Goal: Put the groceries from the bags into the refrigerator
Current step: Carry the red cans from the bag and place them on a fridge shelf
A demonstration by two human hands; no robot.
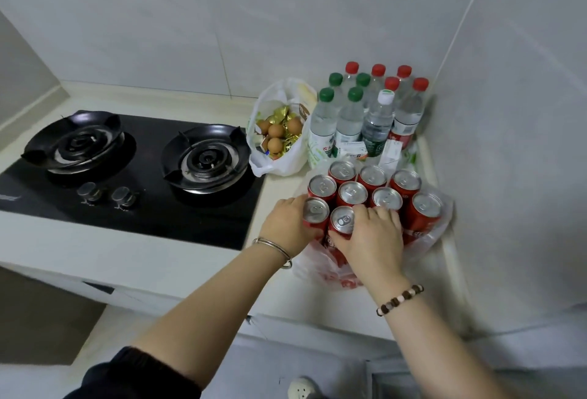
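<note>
Red soda cans [352, 193] with silver tops, upright and packed touching inside an open clear bag [330, 267]. Behind them, water bottles [349, 119] standing clustered, green, red and white caps. Beside those, a white bag [279, 163] holding brown eggs [275, 130] and gold-wrapped sweets [281, 113].

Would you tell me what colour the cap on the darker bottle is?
White, on the darker bottle, seen in the head view.

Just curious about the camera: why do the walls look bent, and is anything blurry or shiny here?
Head view: wide-angle lens bows the wall seams; soft, even light; glare on the can tops and stove; forearms and bottom edge slightly blurred.
</note>
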